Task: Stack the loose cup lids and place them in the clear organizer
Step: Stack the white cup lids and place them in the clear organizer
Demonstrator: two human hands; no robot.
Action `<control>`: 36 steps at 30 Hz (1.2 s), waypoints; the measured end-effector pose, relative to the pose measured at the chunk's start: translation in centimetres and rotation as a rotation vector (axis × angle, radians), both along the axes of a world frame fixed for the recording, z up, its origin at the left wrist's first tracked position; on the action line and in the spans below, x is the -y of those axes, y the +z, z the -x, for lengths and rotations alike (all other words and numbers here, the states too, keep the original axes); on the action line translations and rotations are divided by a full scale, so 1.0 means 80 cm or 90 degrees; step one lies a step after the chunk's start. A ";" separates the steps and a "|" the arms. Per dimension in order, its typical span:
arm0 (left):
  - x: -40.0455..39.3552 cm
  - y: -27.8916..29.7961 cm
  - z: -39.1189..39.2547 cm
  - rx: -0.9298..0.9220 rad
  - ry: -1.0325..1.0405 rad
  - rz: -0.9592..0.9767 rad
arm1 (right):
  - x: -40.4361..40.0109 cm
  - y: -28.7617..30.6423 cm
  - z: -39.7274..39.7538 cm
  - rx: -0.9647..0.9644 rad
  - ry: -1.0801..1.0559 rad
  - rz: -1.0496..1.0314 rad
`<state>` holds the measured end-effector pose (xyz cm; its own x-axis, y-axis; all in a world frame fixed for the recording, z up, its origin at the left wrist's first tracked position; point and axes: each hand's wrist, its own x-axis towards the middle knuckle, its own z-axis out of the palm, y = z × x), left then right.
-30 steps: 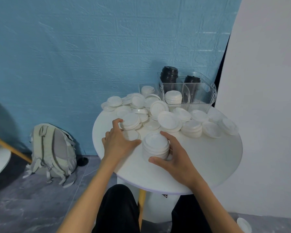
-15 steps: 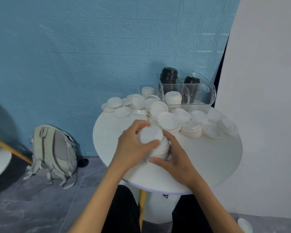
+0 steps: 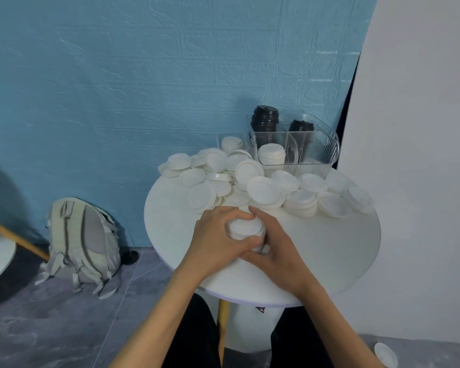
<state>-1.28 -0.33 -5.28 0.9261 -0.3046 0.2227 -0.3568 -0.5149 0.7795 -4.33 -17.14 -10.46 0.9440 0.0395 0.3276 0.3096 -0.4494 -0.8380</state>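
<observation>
A short stack of white cup lids (image 3: pixel 246 229) stands on the round white table (image 3: pixel 329 251) near its front. My left hand (image 3: pixel 215 240) grips the stack from the left, fingers curled over its top. My right hand (image 3: pixel 276 245) cups it from the right and behind. Several loose white lids (image 3: pixel 263 191) lie spread across the back of the table. The clear organizer (image 3: pixel 314 152) stands at the back right; it holds a white lid stack (image 3: pixel 271 155) and two black lid stacks (image 3: pixel 264 120).
A grey backpack (image 3: pixel 83 243) leans on the blue wall at the left of the table. One white lid (image 3: pixel 385 354) lies on the floor at the lower right. A white panel stands right of the table. Part of another table shows at the far left.
My left hand picked up lids from the left of the table, carried them over and set them on the stack. Both hands now close round the stack.
</observation>
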 end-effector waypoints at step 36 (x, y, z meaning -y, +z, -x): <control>-0.029 0.029 -0.044 0.044 0.012 0.125 | 0.000 -0.007 -0.007 -0.035 -0.008 -0.025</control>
<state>2.22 1.99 -2.98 0.9118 -0.2310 0.3396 -0.4045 -0.3622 0.8397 -3.74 -17.15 -10.99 0.9609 0.0151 0.2766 0.2571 -0.4199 -0.8704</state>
